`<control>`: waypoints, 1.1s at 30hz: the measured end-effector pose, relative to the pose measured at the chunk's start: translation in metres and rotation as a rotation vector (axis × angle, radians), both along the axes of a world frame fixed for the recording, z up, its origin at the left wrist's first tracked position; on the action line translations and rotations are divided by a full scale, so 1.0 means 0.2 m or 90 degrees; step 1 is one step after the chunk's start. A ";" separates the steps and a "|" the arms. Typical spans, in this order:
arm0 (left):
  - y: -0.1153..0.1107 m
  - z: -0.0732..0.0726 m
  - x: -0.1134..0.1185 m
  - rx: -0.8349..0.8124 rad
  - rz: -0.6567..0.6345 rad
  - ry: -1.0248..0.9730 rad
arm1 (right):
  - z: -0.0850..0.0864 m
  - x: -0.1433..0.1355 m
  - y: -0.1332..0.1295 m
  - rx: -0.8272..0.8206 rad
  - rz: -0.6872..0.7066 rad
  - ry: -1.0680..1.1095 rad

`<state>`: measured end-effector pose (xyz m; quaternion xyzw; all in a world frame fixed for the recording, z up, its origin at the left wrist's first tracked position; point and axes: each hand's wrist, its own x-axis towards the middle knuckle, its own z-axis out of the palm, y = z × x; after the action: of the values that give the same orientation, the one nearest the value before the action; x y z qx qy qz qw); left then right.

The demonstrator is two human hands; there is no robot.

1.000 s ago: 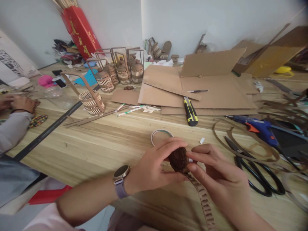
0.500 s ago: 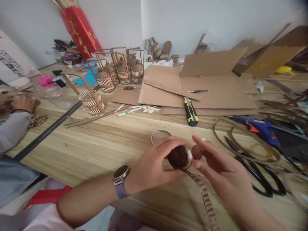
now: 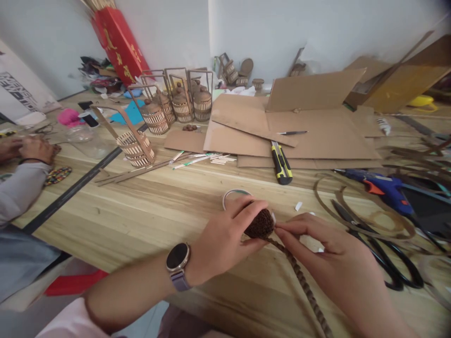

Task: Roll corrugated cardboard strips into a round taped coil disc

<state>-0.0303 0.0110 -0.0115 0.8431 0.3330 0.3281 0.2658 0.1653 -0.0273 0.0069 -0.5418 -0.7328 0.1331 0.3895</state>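
Dark brown coil (image 3: 260,225), brown banded strip (image 3: 307,287), lavender watch strap (image 3: 180,281), black-and-yellow cutter (image 3: 282,170), blue-and-orange glue gun (image 3: 395,196), cream-and-brown striped basket (image 3: 128,142)

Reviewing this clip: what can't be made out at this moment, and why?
All in the head view:
Dark coil: left side hidden behind the left hand.
Right hand: whether it pinches anything at the coil's edge is too small to tell.
Braided strip: far end cut off by the bottom edge.
White ring: near side hidden behind the left hand.
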 end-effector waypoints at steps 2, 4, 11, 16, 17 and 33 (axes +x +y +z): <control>-0.01 0.00 0.00 -0.008 -0.003 0.003 | -0.01 0.01 0.00 -0.009 -0.004 -0.001; -0.01 0.01 0.00 -0.013 -0.003 0.000 | -0.02 0.02 -0.01 -0.022 0.001 -0.012; -0.02 0.01 0.00 -0.031 0.001 -0.007 | -0.01 -0.01 -0.01 -0.004 -0.016 -0.015; -0.02 0.00 0.00 -0.033 -0.003 -0.017 | 0.01 -0.04 0.00 0.024 -0.036 0.000; -0.02 0.00 0.00 -0.034 -0.003 -0.017 | 0.01 -0.05 0.00 0.027 -0.039 -0.002; -0.01 0.01 0.00 -0.045 0.002 -0.011 | 0.00 -0.03 0.00 0.004 -0.034 -0.021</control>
<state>-0.0295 0.0090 -0.0093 0.8298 0.3432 0.3241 0.2979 0.1589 -0.0277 0.0061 -0.5619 -0.7251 0.1111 0.3823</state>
